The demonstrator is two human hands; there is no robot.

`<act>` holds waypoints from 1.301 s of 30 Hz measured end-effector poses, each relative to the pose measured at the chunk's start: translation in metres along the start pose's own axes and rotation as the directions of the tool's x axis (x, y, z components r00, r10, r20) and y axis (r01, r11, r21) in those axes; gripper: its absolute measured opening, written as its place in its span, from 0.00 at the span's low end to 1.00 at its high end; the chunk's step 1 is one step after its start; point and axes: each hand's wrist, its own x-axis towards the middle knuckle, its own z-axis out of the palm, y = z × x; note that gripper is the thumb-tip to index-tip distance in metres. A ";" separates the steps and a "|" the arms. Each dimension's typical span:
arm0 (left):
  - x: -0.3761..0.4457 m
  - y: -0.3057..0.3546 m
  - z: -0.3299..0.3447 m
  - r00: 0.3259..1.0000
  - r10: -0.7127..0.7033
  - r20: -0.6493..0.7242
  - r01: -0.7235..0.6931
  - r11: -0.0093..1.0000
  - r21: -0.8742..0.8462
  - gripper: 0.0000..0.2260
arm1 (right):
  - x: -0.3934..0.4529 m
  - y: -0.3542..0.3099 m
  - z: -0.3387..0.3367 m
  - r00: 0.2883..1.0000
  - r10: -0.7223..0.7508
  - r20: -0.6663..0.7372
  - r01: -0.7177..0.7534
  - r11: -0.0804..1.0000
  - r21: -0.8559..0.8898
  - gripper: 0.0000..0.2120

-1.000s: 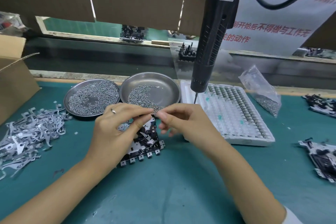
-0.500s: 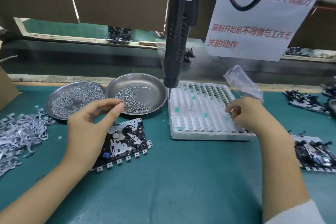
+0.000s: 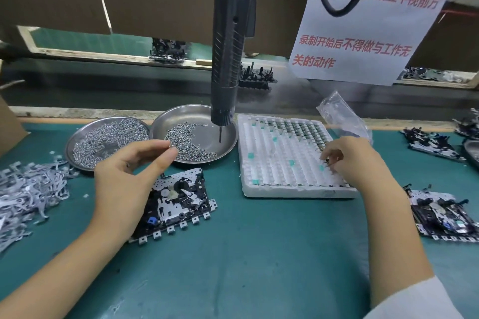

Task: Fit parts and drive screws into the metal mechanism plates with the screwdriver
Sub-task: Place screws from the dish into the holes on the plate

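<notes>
Moved since prior frame: right hand [image 3: 355,160], deeper onto white foam tray [image 3: 261,171], fingers curled among small parts, pinch unclear. Left hand [image 3: 124,179]: centre-left, thumb and forefinger pinching a screw [image 3: 170,144] above mechanism plate [image 3: 178,202]. Beyond: two screw dishes [image 3: 223,137], hanging screwdriver [image 3: 230,41] upper centre.

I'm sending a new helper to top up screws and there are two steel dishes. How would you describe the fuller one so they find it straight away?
Start at the black electric screwdriver hanging over the green bench mat; its tip points into the right dish. The dish you want sits just left of that one, rims touching, beside the pile of grey metal strips. Screws cover nearly its whole floor, while its neighbour shows bare steel.
</notes>
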 end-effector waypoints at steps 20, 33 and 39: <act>-0.007 0.001 0.002 0.976 0.080 0.205 -0.093 0.994 0.055 0.07 | -0.061 -0.139 0.049 0.895 -0.390 0.218 -0.160 0.174 0.972 0.12; -0.007 0.001 0.000 0.967 0.049 0.250 -0.080 0.990 0.114 0.06 | -0.062 -0.143 0.056 0.913 -0.369 0.175 -0.162 0.066 0.985 0.17; -0.008 0.005 0.001 0.962 0.054 0.268 -0.087 0.989 0.115 0.07 | -0.064 -0.145 0.054 0.921 -0.362 0.145 -0.122 0.086 0.989 0.15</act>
